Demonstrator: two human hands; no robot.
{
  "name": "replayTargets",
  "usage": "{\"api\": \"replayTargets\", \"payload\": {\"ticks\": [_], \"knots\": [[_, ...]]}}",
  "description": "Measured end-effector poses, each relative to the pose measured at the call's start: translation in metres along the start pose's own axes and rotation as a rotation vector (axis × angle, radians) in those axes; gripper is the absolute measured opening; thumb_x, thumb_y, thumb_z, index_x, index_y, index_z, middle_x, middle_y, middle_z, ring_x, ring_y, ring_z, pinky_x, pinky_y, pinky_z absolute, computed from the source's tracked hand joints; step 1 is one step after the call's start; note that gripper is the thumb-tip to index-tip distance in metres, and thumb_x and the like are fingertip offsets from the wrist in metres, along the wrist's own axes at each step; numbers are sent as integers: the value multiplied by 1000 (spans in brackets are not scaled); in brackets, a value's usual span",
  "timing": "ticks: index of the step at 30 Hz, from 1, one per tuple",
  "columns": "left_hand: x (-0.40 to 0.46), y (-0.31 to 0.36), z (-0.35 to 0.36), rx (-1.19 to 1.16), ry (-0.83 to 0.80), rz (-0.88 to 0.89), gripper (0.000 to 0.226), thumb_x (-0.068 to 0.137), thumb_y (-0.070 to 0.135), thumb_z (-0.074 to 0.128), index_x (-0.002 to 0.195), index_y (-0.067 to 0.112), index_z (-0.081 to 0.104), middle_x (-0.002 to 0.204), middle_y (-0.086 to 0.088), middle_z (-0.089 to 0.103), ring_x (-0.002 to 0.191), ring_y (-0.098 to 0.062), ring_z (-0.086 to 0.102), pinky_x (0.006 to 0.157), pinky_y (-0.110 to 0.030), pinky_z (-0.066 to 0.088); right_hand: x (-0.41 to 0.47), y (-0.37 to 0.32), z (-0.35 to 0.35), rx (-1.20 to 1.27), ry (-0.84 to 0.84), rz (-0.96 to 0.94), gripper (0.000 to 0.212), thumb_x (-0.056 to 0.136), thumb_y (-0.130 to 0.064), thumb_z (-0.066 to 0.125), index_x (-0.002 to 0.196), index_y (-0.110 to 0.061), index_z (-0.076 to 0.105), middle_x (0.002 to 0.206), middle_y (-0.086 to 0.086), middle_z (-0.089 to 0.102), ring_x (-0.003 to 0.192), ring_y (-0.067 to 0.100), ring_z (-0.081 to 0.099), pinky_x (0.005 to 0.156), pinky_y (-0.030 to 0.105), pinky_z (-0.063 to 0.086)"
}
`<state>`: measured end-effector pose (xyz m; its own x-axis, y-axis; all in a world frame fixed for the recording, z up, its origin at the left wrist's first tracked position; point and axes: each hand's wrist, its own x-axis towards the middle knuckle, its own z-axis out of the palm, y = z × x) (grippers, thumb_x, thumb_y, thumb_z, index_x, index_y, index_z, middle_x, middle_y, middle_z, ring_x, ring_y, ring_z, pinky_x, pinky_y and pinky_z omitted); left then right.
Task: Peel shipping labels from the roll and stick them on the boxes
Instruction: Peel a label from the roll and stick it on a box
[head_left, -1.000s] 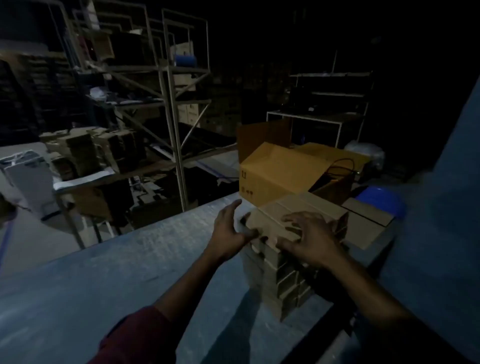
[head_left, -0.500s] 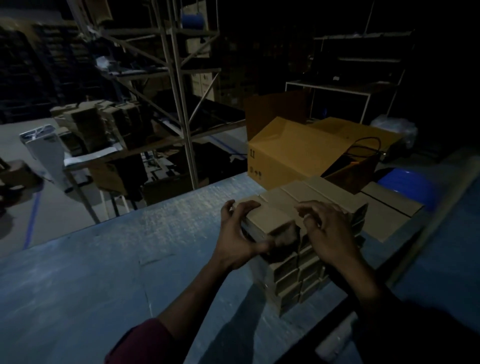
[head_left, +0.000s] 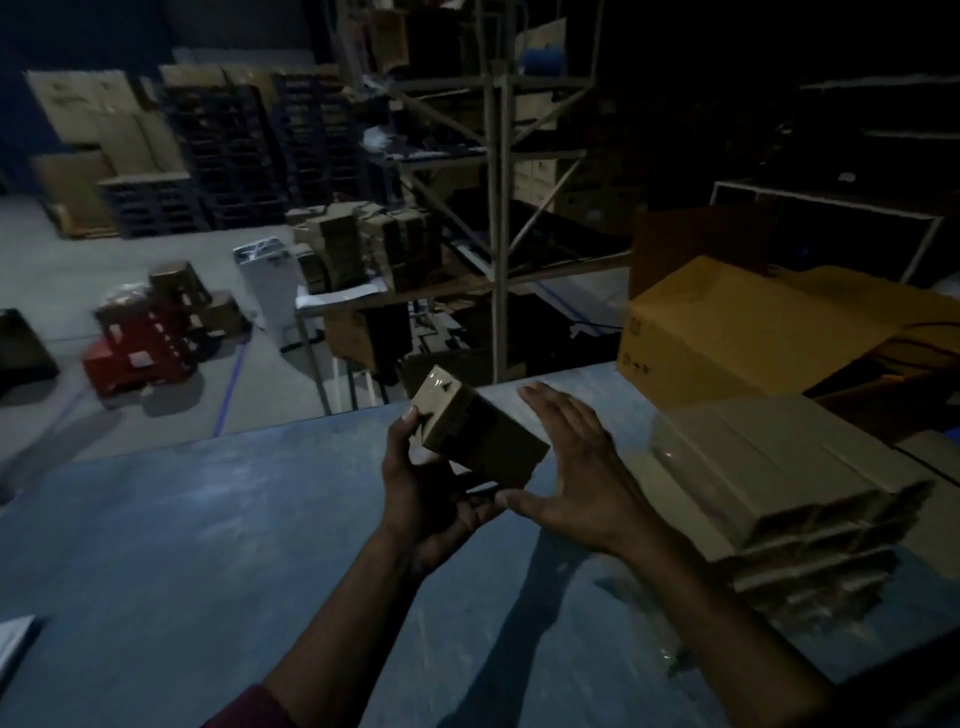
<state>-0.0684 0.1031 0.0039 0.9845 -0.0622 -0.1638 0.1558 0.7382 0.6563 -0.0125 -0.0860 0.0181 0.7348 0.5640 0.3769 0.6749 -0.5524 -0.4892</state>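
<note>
1 small box (head_left: 480, 439) is now up off the stack (head_left: 769, 483), held tilted in the air over the blue table (head_left: 182, 519); 0.5 s ago it was still on top of the pile with both hands on it; so the pick is done, labelling is not.

Grip: left hand (head_left: 423, 493) has fingers curled under and around the box's near-left end, thumb up its side; firm hold. Right hand (head_left: 576, 467) is flat, fingers straight, palm facing the box's far-right end; thumb tip looks to be at the lower corner, but contact along the palm I can't confirm; it is not grasping.

Box's top end shows glossy tape; no label visible on any face I can see.

Right of the grip: the stack of matching boxes, well apart from the held one now. Beyond that, a large yellow carton (head_left: 727, 332), flaps open. Past the grip, off the table edge: a metal rack (head_left: 493, 208) and more cartons on the floor.

No label roll in view; my read is the next step needs the roll located first, and the right hand is the free one for that; dim light makes small detail unreliable.
</note>
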Motion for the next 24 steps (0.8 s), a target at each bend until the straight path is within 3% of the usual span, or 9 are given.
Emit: {"api": "replayTargets", "payload": {"ticks": [2,4,7,9,11,15,18,20,24], "knots": [[-15,4,-26,-104,-83,-76,98,75,80,65,150,18,56,151,-33,48,138,-59,46,121,-68,25,11,-12,28,-28,-49,-10,115,77,-62,78,163,-40,5,172,-12,10,158,12,7,127,40,15],[-35,13,-62,-158,-134,-120,98,80,86,53,153,21,50,154,-33,46,143,-61,36,123,-73,13,21,-35,58,-41,-88,-31,114,77,-58,81,164,-35,11,170,-9,19,156,16,16,126,41,21],[-70,32,-118,-114,-74,-145,98,79,91,45,154,27,47,151,-33,50,140,-62,41,117,-81,16,33,-74,107,-28,-185,-48,104,77,-52,84,162,-35,27,159,-10,42,141,15,41,112,30,37],[-97,51,-152,-28,92,-174,93,81,91,43,148,26,54,144,-30,58,132,-57,54,111,-80,28,38,-98,141,-30,-252,-42,99,75,-53,83,159,-37,33,153,-12,49,133,12,50,101,24,41],[-126,75,-191,159,356,-170,81,85,89,41,136,29,61,138,-21,64,128,-46,59,109,-72,38,43,-122,174,-9,-320,-16,98,74,-52,84,158,-38,36,152,-13,52,131,12,54,97,19,39],[-193,118,-286,542,763,71,57,100,71,40,121,27,70,125,-7,70,114,-27,65,99,-49,51,55,-167,234,-54,-466,13,100,72,-58,82,159,-38,35,152,-11,53,129,16,57,99,28,48],[-244,139,-355,883,910,235,32,96,54,65,108,26,73,112,1,75,106,-21,70,81,-35,54,64,-201,277,-114,-560,16,106,63,-78,67,157,-41,35,147,-12,58,124,17,60,96,33,52],[-272,148,-395,1104,971,267,25,92,50,75,104,28,74,106,8,76,102,-17,72,77,-32,56,68,-222,306,-115,-606,13,111,57,-86,58,156,-41,38,144,-12,60,122,17,61,94,31,52],[-313,158,-454,1395,1114,226,34,84,51,78,111,30,73,116,-3,71,106,-27,67,88,-45,56,71,-251,360,-171,-731,-15,102,69,-59,81,158,-41,34,147,-7,57,127,19,56,97,32,49]]}}
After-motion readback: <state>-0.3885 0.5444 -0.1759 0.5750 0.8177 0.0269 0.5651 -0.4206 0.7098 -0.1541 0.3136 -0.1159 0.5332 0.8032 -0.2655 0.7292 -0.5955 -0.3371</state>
